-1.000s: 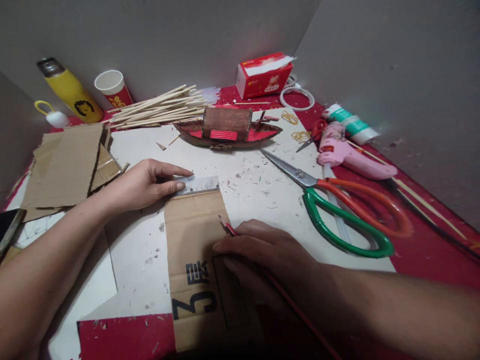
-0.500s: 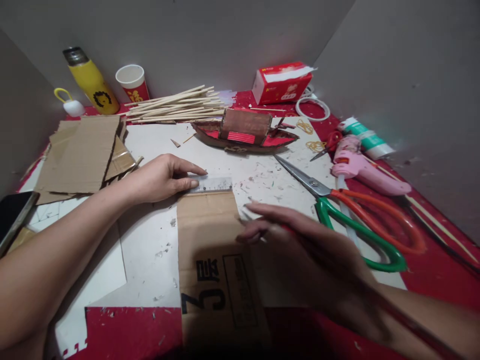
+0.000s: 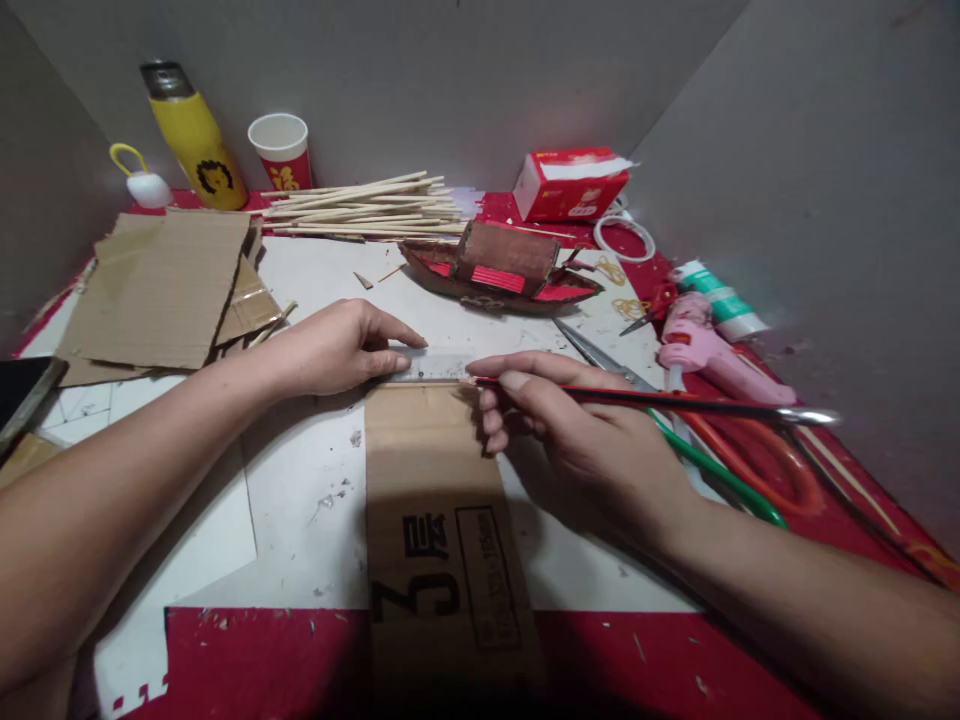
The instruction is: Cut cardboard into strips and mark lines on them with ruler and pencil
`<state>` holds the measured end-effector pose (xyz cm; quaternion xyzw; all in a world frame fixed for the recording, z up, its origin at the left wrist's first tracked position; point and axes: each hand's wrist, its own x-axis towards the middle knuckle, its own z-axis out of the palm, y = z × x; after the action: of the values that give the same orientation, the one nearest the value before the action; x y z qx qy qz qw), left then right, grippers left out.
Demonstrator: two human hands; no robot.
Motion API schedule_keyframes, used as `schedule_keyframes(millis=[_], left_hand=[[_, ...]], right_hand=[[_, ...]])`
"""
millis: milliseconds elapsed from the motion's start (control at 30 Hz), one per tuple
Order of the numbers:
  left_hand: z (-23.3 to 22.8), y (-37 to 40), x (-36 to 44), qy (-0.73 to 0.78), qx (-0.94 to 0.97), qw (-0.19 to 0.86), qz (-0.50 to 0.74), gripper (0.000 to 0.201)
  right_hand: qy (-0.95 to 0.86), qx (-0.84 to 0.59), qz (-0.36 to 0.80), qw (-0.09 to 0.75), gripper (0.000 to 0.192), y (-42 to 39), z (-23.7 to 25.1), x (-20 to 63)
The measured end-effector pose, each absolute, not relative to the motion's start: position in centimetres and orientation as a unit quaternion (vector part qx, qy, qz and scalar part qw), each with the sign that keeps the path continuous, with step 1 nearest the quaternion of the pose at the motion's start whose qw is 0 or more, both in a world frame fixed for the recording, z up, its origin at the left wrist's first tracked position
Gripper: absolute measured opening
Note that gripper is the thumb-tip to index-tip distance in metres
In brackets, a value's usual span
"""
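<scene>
A clear ruler point(image 3: 442, 366) lies across the far end of a brown cardboard strip point(image 3: 431, 470) printed with black characters. My left hand point(image 3: 341, 345) presses the ruler's left part, thumb and index finger spread along it. Pinched in my right hand point(image 3: 585, 425) is a red-and-black pencil point(image 3: 675, 401). The pencil's tip is at the ruler's right end, by the strip's edge, and its silver end points right. Beyond the ruler sits a small brown model boat point(image 3: 510, 262) with red inside.
Large scissors point(image 3: 720, 475) lie partly under my right hand and the pencil. Farther right is a pink glue gun point(image 3: 720, 355). Stacked cardboard point(image 3: 161, 290) is on the left, wooden sticks point(image 3: 367, 208) at the back, near a paper cup point(image 3: 279, 150) and a yellow bottle point(image 3: 195, 145).
My right hand has moved up and left, bringing the pencil to the ruler's right end and turning it nearly level. My left hand stays on the ruler. The view has shifted slightly.
</scene>
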<state>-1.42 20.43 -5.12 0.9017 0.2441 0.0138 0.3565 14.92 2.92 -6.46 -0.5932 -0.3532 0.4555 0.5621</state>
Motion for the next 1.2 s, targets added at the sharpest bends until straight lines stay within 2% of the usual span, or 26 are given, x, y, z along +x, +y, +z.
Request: schedule_keyframes(millis=[133, 633, 1200], left_hand=[[-5.1, 20.4, -1.4, 0.238, 0.905, 0.351, 0.015, 0.033], [-5.2, 20.5, -1.3, 0.241, 0.915, 0.323, 0.008, 0.033], [-5.1, 20.4, -1.2, 0.247, 0.917, 0.313, 0.008, 0.033]], right_hand=[[-0.334, -0.609, 0.446, 0.564, 0.008, 3.6, -7.7, 14.5], [-0.409, -0.661, 0.349, 0.523, 0.01, 3.8, -8.5, 14.0], [-0.435, -0.67, 0.341, 0.495, 0.009, 3.8, -8.4, 14.1]])
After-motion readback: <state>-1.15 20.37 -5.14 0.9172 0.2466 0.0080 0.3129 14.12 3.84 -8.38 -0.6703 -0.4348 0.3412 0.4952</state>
